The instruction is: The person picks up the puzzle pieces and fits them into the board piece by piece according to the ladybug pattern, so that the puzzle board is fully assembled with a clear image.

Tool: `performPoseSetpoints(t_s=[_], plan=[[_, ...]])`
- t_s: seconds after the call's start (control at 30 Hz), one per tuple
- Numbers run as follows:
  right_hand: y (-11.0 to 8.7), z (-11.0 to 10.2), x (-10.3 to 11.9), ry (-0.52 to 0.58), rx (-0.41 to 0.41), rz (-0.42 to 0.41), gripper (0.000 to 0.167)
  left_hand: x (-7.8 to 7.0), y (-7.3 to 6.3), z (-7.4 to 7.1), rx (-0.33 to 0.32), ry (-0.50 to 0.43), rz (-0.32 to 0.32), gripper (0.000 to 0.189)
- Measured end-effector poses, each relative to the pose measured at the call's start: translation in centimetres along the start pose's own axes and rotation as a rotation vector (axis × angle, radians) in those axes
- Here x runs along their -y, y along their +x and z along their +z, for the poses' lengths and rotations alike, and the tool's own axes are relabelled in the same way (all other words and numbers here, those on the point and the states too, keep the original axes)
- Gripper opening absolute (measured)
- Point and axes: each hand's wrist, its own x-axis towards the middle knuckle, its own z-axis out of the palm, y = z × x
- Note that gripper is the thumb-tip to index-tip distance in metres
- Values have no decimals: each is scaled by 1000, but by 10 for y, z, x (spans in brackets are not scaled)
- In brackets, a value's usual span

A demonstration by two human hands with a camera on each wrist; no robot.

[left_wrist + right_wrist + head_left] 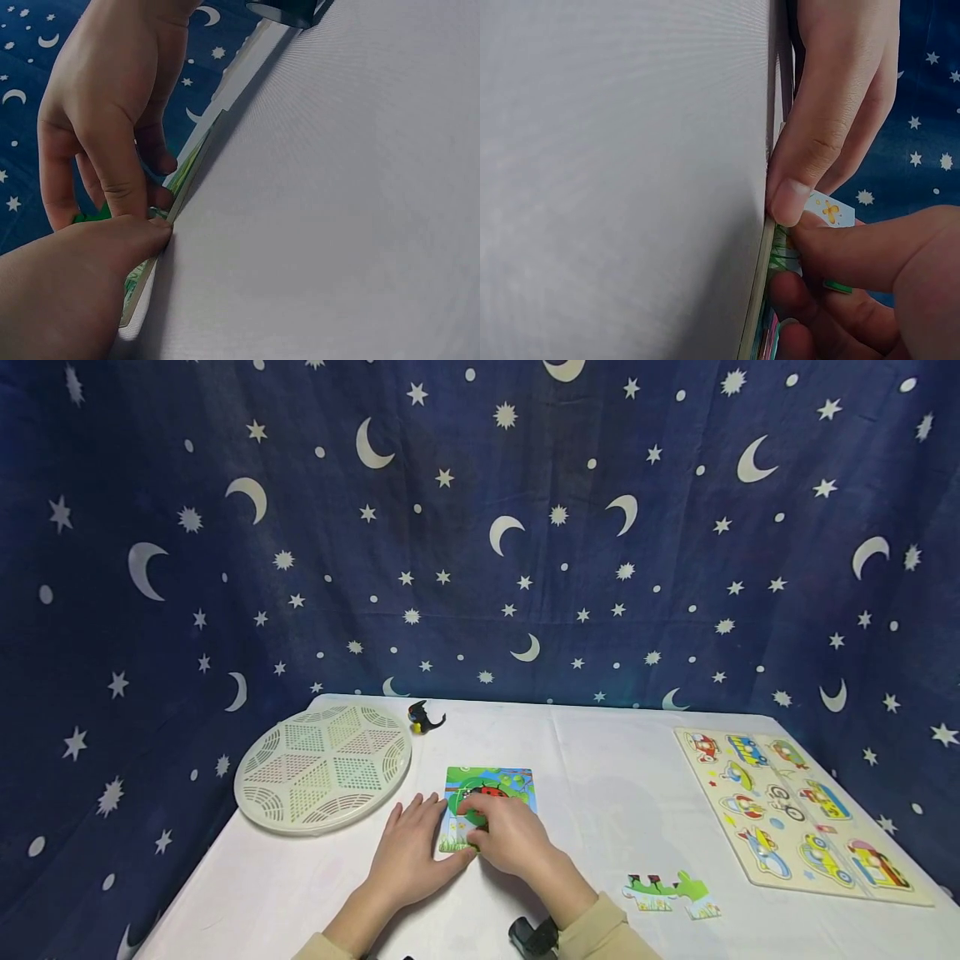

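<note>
A small ladybug jigsaw puzzle board (491,789) lies flat on the white table in the head view. My left hand (408,858) rests at its left side with fingers extended, and the thumb presses the board's near edge (171,223). Over the board's lower part, my right hand (516,837) pinches a puzzle piece between thumb and fingers. That piece shows white with a yellow print (829,210) in the right wrist view; its full shape is hidden by the fingers. Loose jigsaw pieces (666,890), green and white, lie to the right.
A pale round perforated lid or tray (322,768) sits at the left. Behind it is a small black toy figure (425,717). A wooden vehicle puzzle board (798,814) lies on the right. A dark cylindrical object (534,937) stands near the right forearm.
</note>
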Motion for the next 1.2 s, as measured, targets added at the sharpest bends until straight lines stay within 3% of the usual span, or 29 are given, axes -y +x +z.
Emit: performPoseSetpoints(t_s=[1.2], plan=[[7,5,6,-42,12,-22,33,1,0,0,-18,14,13,79]])
